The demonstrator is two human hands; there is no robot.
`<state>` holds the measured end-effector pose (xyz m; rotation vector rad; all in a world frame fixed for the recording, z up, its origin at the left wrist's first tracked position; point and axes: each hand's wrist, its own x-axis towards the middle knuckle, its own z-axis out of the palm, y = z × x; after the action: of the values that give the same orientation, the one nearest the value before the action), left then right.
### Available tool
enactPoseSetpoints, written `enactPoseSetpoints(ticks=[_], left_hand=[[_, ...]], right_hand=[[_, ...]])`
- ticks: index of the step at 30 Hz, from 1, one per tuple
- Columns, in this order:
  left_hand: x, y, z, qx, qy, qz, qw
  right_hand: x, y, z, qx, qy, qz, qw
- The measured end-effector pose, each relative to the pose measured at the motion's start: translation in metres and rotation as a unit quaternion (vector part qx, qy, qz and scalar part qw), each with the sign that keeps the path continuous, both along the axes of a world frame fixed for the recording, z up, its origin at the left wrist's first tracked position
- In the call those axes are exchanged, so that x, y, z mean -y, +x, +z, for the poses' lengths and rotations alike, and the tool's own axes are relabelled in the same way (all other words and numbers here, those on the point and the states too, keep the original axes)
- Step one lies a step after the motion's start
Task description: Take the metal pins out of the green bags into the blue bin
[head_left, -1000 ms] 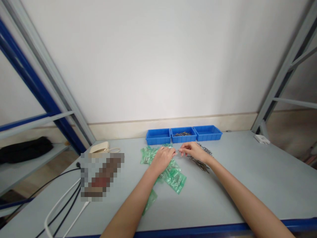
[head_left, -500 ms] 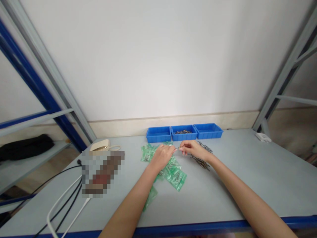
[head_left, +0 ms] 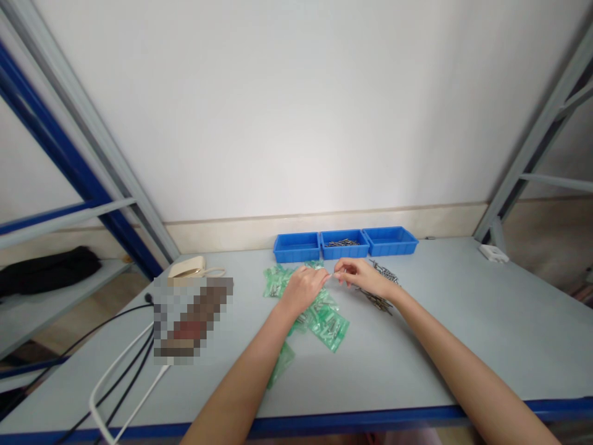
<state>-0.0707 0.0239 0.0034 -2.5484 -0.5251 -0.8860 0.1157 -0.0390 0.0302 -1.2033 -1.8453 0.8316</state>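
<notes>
My left hand (head_left: pixel 305 287) is above several small green plastic bags (head_left: pixel 328 326) with metal pieces inside, its fingers closed in a pinch. Just to its right, my right hand (head_left: pixel 359 277) is also pinched, its fingertips almost meeting those of the left. Something small and thin shows between the two sets of fingertips, too blurred to name. Beside and partly behind the right hand lie a pile of bronze-coloured thin metal rods (head_left: pixel 377 301) and a pile of silvery metal pieces (head_left: pixel 386 273).
Three blue bins stand in a row by the wall: a left bin (head_left: pixel 296 254), a middle bin (head_left: pixel 343 252) holding thin metal rods, and a right bin (head_left: pixel 393 248). On the left are a cream pouch (head_left: pixel 186 267), a blurred-out object and cables (head_left: pixel 151 386). A white object (head_left: pixel 493 253) is far right.
Both hands stay nearly in place, fingertips still together. A dark metal bit seen earlier at the right fingertips is now barely visible. The view has tilted slightly.
</notes>
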Motion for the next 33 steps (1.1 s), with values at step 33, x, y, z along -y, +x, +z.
enactPoseSetpoints(ticks=[33], left_hand=[[0.002,-0.001,0.001,-0.025,0.012,0.0,1.0]], right_hand=[[-0.005,0.007,-0.01,0.039,0.002,-0.046,0.998]])
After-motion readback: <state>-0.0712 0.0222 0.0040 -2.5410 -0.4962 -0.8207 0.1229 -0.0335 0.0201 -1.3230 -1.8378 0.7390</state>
